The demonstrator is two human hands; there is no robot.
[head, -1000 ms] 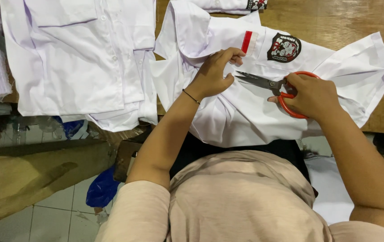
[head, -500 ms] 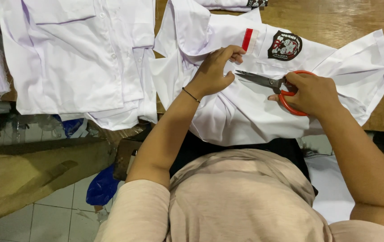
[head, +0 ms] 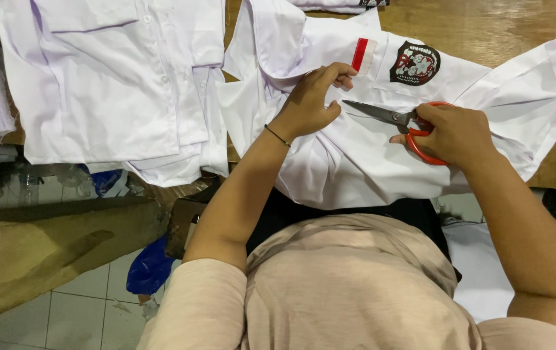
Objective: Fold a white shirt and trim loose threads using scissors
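Here the left hand pinches the fabric of a white school shirt spread on the wooden worktop, just below its red-and-white tag. The right hand grips orange-handled scissors, blades nearly closed, tips pointing toward the left fingers. A stack of white shirts lies alongside.
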